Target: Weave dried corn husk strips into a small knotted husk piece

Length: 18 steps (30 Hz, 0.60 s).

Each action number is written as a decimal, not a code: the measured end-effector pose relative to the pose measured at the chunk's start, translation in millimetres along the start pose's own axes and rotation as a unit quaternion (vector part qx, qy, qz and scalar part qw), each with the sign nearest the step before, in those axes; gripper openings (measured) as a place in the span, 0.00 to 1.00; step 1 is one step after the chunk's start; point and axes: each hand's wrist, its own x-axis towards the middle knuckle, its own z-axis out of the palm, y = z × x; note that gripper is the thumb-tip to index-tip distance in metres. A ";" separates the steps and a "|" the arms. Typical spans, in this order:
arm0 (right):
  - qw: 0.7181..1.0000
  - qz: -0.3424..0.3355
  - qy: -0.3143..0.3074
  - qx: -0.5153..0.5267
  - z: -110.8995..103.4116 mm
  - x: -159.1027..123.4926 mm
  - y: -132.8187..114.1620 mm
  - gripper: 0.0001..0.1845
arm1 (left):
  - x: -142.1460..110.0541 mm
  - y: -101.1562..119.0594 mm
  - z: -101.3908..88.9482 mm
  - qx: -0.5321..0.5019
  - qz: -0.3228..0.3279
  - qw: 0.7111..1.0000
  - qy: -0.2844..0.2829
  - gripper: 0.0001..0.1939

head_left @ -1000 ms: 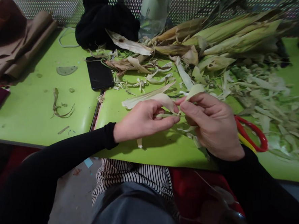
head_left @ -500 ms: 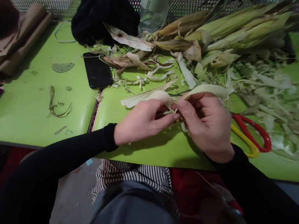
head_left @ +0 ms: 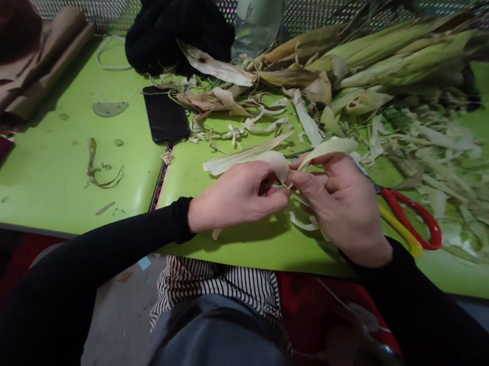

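Where the two hands meet above the near side of the green table [head_left: 130, 151], their fingertips sit so close that I can't tell whether they touch. The left hand [head_left: 241, 197] has thumb and fingers pinched around the thin end of a pale husk [head_left: 277, 163], which curls up past its forefinger; the right hand [head_left: 343, 204] nips a husk strip [head_left: 331, 146] that arches over its knuckles. Whether these are one piece or two, the fingers hide. To my eye the narrow bit between the fingertips is the weak spot: a hard tug from either side could split it along the grain, and a slack thumb could let it slip and spring loose. Scissors [head_left: 414, 246] lie just beside the right wrist, so an arm swung outward might knock them. Shreds [head_left: 445, 154] are heaped to the right, and a dropped piece could get lost among them. A phone [head_left: 166, 115] lies beyond the left hand, near more scraps [head_left: 266, 125].
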 end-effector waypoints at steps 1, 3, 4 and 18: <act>1.000 -0.015 0.010 -0.025 0.5 1.2 -2.4 0.17 | -0.3 0.2 -0.2 0.005 0.005 1.000 -0.006 0.03; 0.997 -0.041 0.025 -0.061 1.4 3.9 -5.7 0.15 | -1.3 0.3 0.0 0.007 0.008 1.000 -0.016 0.00; 0.996 -0.052 0.031 -0.065 1.7 5.0 -6.2 0.13 | -1.7 0.0 0.3 -0.002 0.004 1.000 -0.020 0.02; 0.995 -0.038 0.044 0.082 0.5 4.8 3.4 0.06 | -0.9 -2.9 14.0 -0.350 -0.094 0.931 -0.049 0.10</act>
